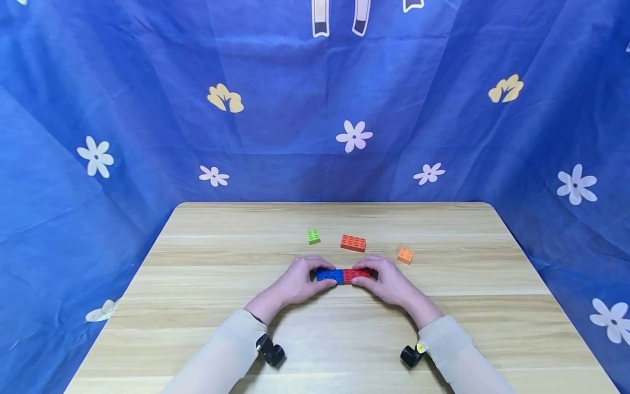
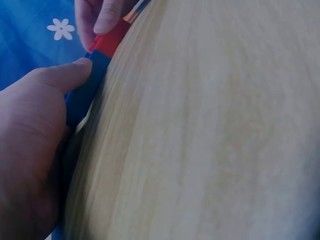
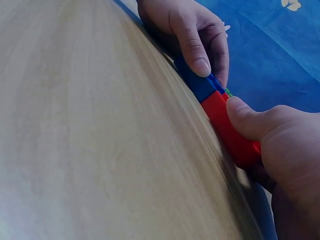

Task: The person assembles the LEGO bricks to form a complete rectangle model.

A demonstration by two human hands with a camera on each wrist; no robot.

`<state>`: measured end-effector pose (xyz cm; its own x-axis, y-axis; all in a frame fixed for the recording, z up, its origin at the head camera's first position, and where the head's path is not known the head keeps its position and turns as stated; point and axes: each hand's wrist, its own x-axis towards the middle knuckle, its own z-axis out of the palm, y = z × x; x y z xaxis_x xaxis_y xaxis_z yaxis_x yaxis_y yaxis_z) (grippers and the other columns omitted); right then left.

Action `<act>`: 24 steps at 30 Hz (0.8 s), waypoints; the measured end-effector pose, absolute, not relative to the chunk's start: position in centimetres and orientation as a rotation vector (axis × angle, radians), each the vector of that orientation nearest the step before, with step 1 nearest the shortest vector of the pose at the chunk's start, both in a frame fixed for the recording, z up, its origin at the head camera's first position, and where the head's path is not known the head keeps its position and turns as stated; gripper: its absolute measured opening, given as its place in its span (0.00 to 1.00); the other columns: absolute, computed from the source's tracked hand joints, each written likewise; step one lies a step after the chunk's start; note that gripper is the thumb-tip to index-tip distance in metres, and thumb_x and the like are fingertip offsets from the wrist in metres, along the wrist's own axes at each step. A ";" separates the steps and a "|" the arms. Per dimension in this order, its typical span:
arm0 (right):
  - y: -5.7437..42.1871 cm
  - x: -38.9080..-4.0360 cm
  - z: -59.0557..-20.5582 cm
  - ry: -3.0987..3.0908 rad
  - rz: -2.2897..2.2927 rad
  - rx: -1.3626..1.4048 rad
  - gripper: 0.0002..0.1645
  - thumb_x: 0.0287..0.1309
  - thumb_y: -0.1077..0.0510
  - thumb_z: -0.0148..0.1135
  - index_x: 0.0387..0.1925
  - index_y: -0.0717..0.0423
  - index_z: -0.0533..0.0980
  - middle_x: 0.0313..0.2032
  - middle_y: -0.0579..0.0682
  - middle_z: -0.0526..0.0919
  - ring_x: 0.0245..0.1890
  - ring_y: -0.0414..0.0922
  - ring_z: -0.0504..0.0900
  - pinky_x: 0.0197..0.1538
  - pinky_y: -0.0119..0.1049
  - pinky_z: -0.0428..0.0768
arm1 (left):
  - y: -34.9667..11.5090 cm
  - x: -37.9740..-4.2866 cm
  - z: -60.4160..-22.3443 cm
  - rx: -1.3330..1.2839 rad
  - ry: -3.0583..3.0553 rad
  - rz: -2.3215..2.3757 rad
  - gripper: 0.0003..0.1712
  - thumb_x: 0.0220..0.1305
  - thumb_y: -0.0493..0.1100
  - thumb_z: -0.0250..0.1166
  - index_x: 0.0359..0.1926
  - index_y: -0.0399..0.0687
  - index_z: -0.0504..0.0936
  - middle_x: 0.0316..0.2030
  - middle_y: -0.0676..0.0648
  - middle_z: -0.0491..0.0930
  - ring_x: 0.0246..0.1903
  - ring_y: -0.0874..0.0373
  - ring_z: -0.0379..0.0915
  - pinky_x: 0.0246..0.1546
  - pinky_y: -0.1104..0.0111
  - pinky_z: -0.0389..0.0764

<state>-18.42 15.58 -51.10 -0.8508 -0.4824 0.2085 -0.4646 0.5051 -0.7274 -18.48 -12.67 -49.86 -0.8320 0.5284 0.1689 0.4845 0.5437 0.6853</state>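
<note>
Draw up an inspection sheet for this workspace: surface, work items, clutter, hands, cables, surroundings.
Surface: light wood-grain tabletop with rounded far corners.
Job's things: blue rectangular studded brick and red rectangular studded brick, end to end, touching.
Clutter: small lime-green square brick, orange-red rectangular brick and small light-orange square brick, lying apart beyond the held pair.
Hands: left hand pinches the blue brick; right hand pinches the red one.
Cables: nothing seen.
Surroundings: blue fabric backdrop with pale flower prints, behind and beside the tabletop.
</note>
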 end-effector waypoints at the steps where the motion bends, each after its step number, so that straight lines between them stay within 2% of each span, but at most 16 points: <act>1: 15.6 -18.4 -51.0 2.708 -1.297 -0.850 0.17 0.64 0.46 0.76 0.53 0.44 0.87 0.51 0.36 0.85 0.53 0.39 0.83 0.61 0.46 0.79 | -12.7 -18.5 -49.9 0.890 2.708 1.176 0.19 0.66 0.50 0.78 0.55 0.51 0.89 0.49 0.54 0.87 0.48 0.63 0.81 0.52 0.64 0.80; 17: 15.2 -18.3 -50.2 2.713 -1.281 -0.885 0.19 0.65 0.48 0.76 0.54 0.49 0.87 0.51 0.41 0.86 0.53 0.43 0.84 0.60 0.49 0.80 | -13.1 -18.6 -50.3 0.867 2.708 1.236 0.21 0.65 0.53 0.78 0.55 0.54 0.90 0.50 0.56 0.87 0.49 0.63 0.81 0.53 0.64 0.80; 24: 15.7 -18.4 -49.6 2.718 -1.231 -0.854 0.26 0.66 0.44 0.75 0.58 0.55 0.85 0.54 0.46 0.87 0.58 0.47 0.83 0.65 0.52 0.77 | -12.9 -18.6 -50.3 0.853 2.710 1.223 0.21 0.65 0.54 0.78 0.55 0.53 0.90 0.50 0.55 0.87 0.51 0.61 0.81 0.55 0.63 0.80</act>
